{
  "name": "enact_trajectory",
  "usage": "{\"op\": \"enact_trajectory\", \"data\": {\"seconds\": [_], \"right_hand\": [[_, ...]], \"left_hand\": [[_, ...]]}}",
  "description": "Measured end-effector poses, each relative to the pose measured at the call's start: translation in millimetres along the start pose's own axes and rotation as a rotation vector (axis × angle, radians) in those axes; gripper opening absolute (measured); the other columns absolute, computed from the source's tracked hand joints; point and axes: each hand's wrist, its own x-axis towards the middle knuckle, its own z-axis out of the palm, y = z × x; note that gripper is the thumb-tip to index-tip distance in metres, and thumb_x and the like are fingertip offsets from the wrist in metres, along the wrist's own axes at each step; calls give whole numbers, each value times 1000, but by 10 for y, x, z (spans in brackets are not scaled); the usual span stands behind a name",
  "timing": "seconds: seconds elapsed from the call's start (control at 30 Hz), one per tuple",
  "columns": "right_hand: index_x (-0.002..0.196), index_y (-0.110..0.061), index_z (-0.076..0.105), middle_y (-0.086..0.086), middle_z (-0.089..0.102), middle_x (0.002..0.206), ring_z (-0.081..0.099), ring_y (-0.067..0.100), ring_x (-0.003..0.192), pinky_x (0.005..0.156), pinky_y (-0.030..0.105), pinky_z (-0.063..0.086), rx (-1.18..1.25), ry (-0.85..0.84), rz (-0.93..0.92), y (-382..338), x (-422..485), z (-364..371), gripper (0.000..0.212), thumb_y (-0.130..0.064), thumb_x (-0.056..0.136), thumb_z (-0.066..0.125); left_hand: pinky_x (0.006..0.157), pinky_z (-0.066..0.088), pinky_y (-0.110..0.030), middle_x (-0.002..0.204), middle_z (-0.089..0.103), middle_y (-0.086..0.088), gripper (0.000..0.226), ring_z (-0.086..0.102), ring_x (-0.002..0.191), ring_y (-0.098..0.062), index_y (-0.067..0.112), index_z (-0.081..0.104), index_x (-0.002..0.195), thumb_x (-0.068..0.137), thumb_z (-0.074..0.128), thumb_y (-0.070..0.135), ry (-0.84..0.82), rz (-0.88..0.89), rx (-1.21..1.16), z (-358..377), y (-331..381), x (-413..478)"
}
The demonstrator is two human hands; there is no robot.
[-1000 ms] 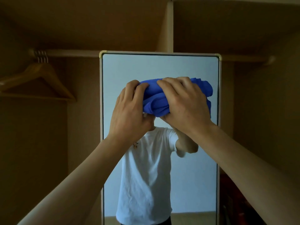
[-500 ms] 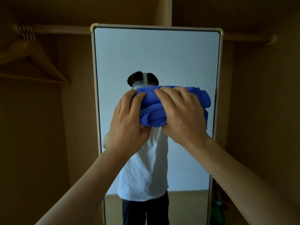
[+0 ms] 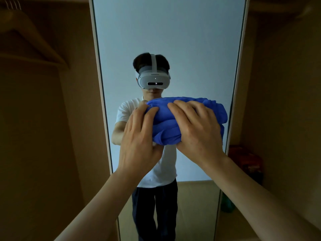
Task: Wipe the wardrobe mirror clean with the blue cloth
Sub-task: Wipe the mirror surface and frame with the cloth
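Observation:
A tall wardrobe mirror (image 3: 191, 35) with a pale frame fills the middle of the view. The bunched blue cloth (image 3: 166, 126) is pressed against the glass at about mid height, toward the right edge. My left hand (image 3: 139, 136) grips the cloth's left end with fingers curled over it. My right hand (image 3: 196, 126) lies flat over the cloth's middle and right part, pushing it onto the mirror. The glass reflects a person in a white shirt and a headset.
Wooden wardrobe walls stand on both sides of the mirror. A wooden hanger (image 3: 31, 37) hangs on a rail at the upper left. A reddish box (image 3: 246, 159) and a green object (image 3: 227, 204) sit low at the right of the mirror.
Both hands have slid the blue cloth down the mirror from near its top to about mid height. The view has tilted down with them, so the mirror's top edge is out of frame.

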Motion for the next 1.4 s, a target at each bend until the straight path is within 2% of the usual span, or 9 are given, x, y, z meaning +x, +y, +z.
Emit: {"op": "enact_trajectory", "data": {"seconds": [0.17, 0.27, 0.43, 0.6, 0.77, 0.97, 1.17, 1.4], "right_hand": [[134, -9, 59, 9, 62, 133, 54, 31, 117, 96, 44, 43, 26, -54, 0, -83, -293, 11, 50, -26, 87, 56], [135, -10, 59, 8, 62, 134, 53, 30, 118, 95, 44, 42, 37, -93, 11, -129, -461, 22, 51, -27, 87, 55], [136, -10, 59, 7, 61, 136, 54, 30, 118, 95, 43, 41, 70, -150, 24, -209, -787, 55, 52, -34, 92, 48], [138, -12, 56, 6, 59, 137, 53, 28, 121, 97, 42, 40, 63, -187, 35, -281, -1129, 133, 56, -37, 89, 67], [139, -13, 56, 6, 59, 138, 53, 28, 121, 98, 42, 40, 77, -209, 37, -368, -1407, 181, 50, -29, 92, 64], [139, -13, 57, 6, 59, 139, 53, 29, 122, 98, 43, 40, 100, -277, 41, -457, -1719, 211, 52, -29, 90, 68], [140, -13, 56, 7, 58, 141, 55, 31, 123, 98, 43, 41, 125, -336, 25, -529, -2057, 249, 50, -24, 92, 65], [139, -13, 57, 7, 59, 140, 56, 30, 122, 97, 43, 43, 162, -408, 19, -652, -2599, 341, 56, -20, 86, 73]], "left_hand": [[109, 44, -51, 143, 47, -22, 65, 46, 135, -40, -3, 51, 138, 78, 71, 11, -39, -40, -11, 93, 21, -305], [111, 42, -48, 143, 47, -21, 63, 43, 137, -38, -3, 52, 138, 79, 70, 10, -49, -50, -13, 152, 29, -475], [108, 44, -52, 145, 45, -20, 66, 42, 139, -38, -1, 51, 139, 77, 70, 11, -135, -104, -10, 231, 50, -780], [106, 45, -53, 146, 45, -22, 63, 44, 138, -40, -2, 51, 140, 81, 63, 19, -214, -163, 0, 286, 103, -1072], [107, 46, -50, 145, 46, -23, 62, 46, 135, -39, -3, 52, 139, 83, 56, 25, -254, -213, 8, 346, 151, -1336], [107, 45, -46, 144, 46, -24, 69, 47, 132, -38, -2, 52, 137, 73, 76, 8, -309, -238, 45, 441, 148, -1661], [106, 45, -45, 140, 49, -26, 62, 50, 129, -41, -4, 54, 133, 80, 64, 26, -332, -264, 53, 543, 172, -1964], [103, 50, -51, 139, 48, -27, 63, 50, 129, -43, -2, 51, 133, 77, 65, 23, -417, -320, 22, 715, 168, -2469]]}}
